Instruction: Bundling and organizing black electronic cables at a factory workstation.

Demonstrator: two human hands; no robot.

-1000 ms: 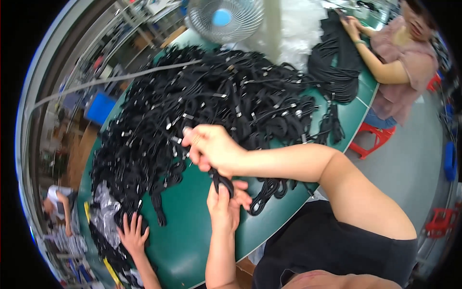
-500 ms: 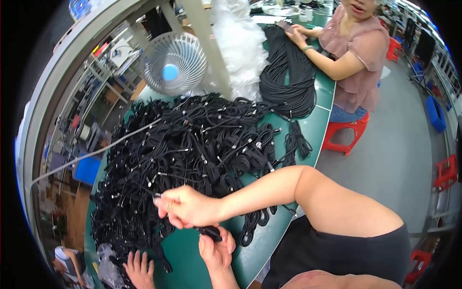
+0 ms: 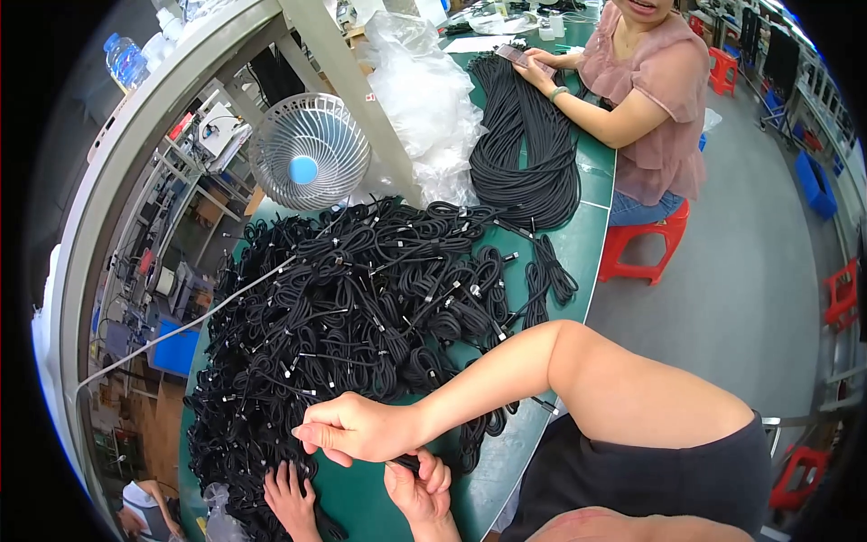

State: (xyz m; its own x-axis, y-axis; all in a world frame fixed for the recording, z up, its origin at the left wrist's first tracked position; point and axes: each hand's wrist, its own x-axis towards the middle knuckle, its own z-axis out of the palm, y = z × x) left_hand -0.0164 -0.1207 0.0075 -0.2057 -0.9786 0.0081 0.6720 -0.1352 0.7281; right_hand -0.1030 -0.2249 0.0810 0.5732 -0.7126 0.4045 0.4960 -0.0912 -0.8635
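Low in the picture, my left hand (image 3: 421,492) is palm up with its fingers curled round a small bundle of black cable (image 3: 408,462). Just above it is my right hand (image 3: 359,430), closed, its thumb pressed against the fingers. The cable in its pinch is largely hidden now; the earlier frame showed a silver connector tip there. Beyond my hands spreads a big pile of coiled black cables (image 3: 361,312) with silver connectors. At its near edge, another person's hand (image 3: 291,502) lies with spread fingers on the cables.
A clear basket-like fan part with a blue centre (image 3: 303,170) stands behind the pile, beside a metal post (image 3: 357,90) and plastic bags (image 3: 420,99). At the far right of the green table (image 3: 591,181), a co-worker (image 3: 646,99) sits by long black cables (image 3: 524,163). A red stool (image 3: 646,244) supports them.
The view has tilted, so the scene sits lower. My right hand now covers more of the cable bundle in my left. The other person's hand has reached further onto the pile.
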